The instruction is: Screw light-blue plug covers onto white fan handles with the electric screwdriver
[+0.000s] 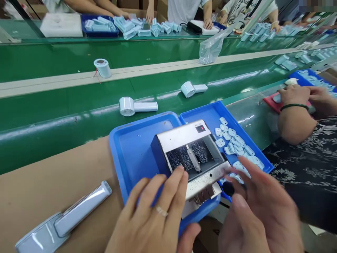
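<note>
Steadying screw feeder (188,140) seated inside blue tray (131,147).
Left hand (150,221) grip open, fingertips flat on feeder edge to brace it; right hand (260,221) blurred, grip indeterminate.

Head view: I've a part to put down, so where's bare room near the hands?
Bare: brown bench top between pale-blue plastic fan shell and left blue plastic tray; that tray's floor left of the silver screw feeder. Crowded: right blue tray, heaped with small white parts.
</note>
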Demonstrator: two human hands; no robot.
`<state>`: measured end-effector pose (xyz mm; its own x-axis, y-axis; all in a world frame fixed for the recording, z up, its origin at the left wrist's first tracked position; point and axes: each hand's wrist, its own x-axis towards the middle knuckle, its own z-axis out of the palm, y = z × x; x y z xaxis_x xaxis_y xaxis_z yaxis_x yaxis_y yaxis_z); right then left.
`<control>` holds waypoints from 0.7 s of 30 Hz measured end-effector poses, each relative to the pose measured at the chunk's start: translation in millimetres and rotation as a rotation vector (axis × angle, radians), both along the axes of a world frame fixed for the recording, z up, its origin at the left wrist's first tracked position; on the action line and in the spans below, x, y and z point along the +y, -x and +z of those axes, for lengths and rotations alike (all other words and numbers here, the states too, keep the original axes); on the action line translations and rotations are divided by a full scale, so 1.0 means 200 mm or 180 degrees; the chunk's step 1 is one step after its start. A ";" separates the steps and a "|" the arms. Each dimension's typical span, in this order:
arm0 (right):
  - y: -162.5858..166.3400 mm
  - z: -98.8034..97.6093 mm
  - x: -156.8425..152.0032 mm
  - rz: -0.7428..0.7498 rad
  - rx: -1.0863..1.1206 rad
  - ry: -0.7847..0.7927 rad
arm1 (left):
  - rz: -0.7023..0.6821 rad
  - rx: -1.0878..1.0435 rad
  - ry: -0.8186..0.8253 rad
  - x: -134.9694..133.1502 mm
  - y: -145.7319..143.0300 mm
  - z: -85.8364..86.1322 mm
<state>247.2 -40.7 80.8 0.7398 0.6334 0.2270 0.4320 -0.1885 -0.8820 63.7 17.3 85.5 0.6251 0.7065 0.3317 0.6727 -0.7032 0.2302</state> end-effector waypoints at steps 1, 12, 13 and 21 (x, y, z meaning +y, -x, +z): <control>-0.01 0.03 0.06 0.0398 -0.0293 0.0107 | -0.0069 0.0116 -0.0108 0.01 -0.05 0.01; -0.25 0.16 0.25 0.2044 -0.3561 0.1185 | -0.0875 0.0623 0.0389 0.30 -0.24 0.10; -0.27 0.17 0.26 0.2164 -0.3601 0.1216 | -0.0899 0.0744 0.0547 0.31 -0.26 0.11; -0.31 0.22 0.36 0.2838 -0.3097 0.2033 | -0.0983 0.1057 0.0672 0.36 -0.34 0.14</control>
